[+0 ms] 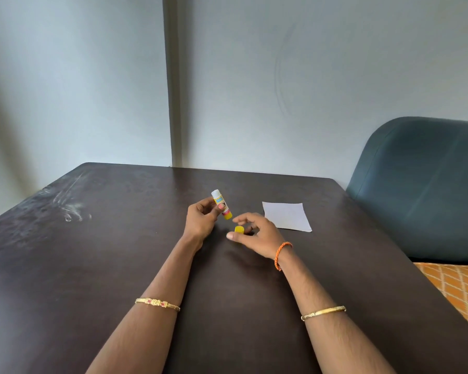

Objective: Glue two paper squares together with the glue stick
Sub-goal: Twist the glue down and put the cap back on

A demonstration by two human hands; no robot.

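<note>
My left hand (201, 220) holds a yellow glue stick (221, 204) tilted above the dark table (119, 252), its white tip pointing up and away. The stick is uncapped. Its yellow cap (239, 229) is in the fingers of my right hand (257, 233), just to the right of and below the stick. White paper (287, 215) lies flat on the table right of my right hand, looking like one sheet or a stack; I cannot tell whether it is two squares.
A teal padded chair back (422, 184) stands at the table's right side, with an orange patterned cushion (454, 290) below it. A grey wall with a vertical strip (173, 82) rises behind the table's far edge.
</note>
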